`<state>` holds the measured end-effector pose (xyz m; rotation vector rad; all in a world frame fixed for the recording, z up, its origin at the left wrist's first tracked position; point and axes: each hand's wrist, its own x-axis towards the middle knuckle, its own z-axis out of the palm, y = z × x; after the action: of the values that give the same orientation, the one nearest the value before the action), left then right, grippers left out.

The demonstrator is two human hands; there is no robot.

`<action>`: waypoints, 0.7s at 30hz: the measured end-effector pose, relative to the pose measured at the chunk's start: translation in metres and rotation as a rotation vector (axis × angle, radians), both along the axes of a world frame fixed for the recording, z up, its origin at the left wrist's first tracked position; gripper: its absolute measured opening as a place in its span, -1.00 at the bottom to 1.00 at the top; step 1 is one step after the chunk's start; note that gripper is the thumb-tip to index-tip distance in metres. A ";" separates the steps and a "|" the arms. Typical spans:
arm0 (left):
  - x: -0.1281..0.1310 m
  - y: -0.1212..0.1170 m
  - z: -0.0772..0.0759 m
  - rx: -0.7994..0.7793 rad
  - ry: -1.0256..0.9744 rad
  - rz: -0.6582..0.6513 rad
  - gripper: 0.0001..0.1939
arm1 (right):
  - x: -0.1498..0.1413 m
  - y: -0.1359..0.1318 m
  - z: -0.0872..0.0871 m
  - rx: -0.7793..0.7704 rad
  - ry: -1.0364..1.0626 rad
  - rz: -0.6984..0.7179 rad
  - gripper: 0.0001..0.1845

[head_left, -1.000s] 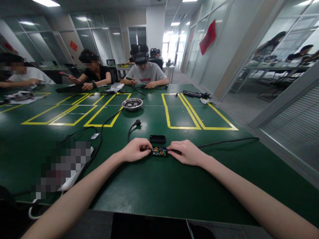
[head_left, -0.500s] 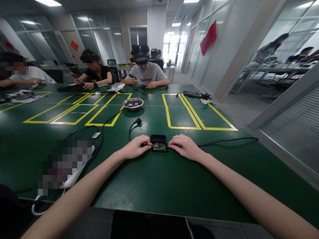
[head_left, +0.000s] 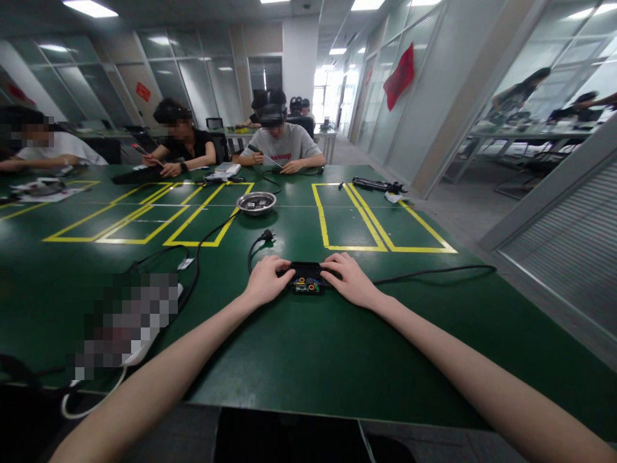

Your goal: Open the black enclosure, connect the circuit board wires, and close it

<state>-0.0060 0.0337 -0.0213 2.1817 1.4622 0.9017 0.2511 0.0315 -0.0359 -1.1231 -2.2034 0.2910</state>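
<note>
Currently open and only partway along, as far as can be judged: a small black case point(head_left: 309, 293) at the middle of the desk point(head_left: 308, 360), with a circuit board point(head_left: 301, 288) face up inside. Board bare to view; wiring too small for a check, so no verdict on finished or unfinished joints. Just beyond, a matching black cover point(head_left: 305, 267), off the case and not yet over the board. In the left hand point(head_left: 270, 281), one end of the cover, pinched at the edge; in the right hand point(head_left: 351, 281), the other end, gripped likewise. Cannot tell from here: cover lifted or resting. By this layout, opening done, joining of cover and case undone.

As for materials, dull black on case and cover, probably moulded plastic, both oblong; on the board, copper-coloured rings point(head_left: 311, 287) against green. Off to the right, a thin, rubbery-looking cable point(head_left: 434, 272). Farther out, a black plug point(head_left: 267, 236) with metal pins, then straight yellow tape point(head_left: 357, 249) on smooth, faintly glossy green. Beyond, a round, shiny metal bowl point(head_left: 257, 213) with small silvery pieces point(head_left: 260, 204) inside. At the far side, a person in a grey shirt point(head_left: 293, 143).
</note>
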 end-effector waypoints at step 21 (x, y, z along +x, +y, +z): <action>-0.011 -0.017 0.019 -0.113 -0.227 -0.394 -0.83 | -0.001 -0.025 0.023 -0.156 0.248 0.274 -0.91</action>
<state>-0.0175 0.0166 -0.0021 2.0997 0.9115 0.8667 0.2503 0.0060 -0.0126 -0.8105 -2.1350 0.6920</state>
